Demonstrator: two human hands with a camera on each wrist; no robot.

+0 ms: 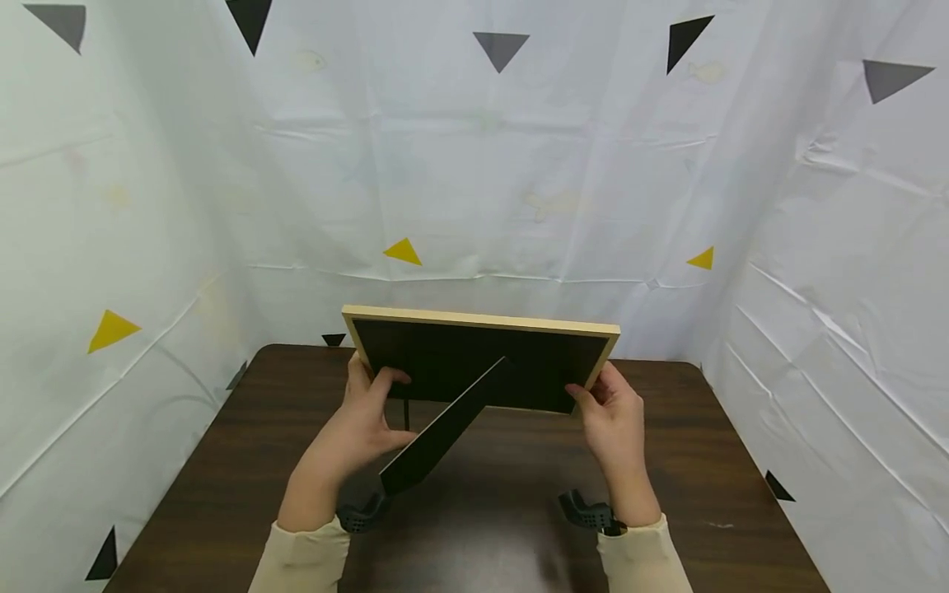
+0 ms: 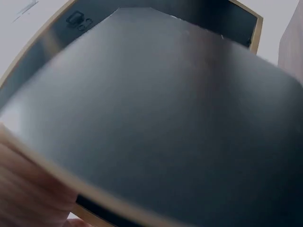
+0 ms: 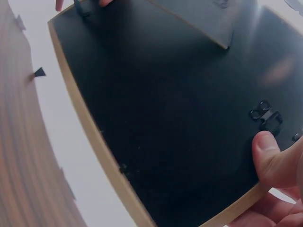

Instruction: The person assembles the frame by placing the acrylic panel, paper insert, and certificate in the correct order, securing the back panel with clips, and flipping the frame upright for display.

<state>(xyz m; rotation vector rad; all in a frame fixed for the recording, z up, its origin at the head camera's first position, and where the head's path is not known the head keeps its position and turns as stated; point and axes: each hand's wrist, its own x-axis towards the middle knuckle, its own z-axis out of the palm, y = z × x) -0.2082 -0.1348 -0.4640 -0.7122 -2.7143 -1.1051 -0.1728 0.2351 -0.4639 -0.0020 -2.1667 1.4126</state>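
A picture frame (image 1: 430,350) with a black back and a pale wooden edge is held up over the table, its back facing me. Its black easel leg (image 1: 448,432) swings out from the back panel toward the lower left. My left hand (image 1: 348,428) grips the frame's left side, one finger on the back and the thumb by the leg. On the right side, my right hand (image 1: 615,420) pinches the edge, with its thumb (image 3: 267,156) on the black back beside a small metal hanger (image 3: 267,116). In the left wrist view the leg (image 2: 151,118) hides most of the back.
Below the frame lies a dark brown wooden table (image 1: 474,527). White sheeting (image 1: 474,181) with black, grey and yellow triangles stands behind it and on both sides. Black wrist devices (image 1: 586,511) stick out from both wrists.
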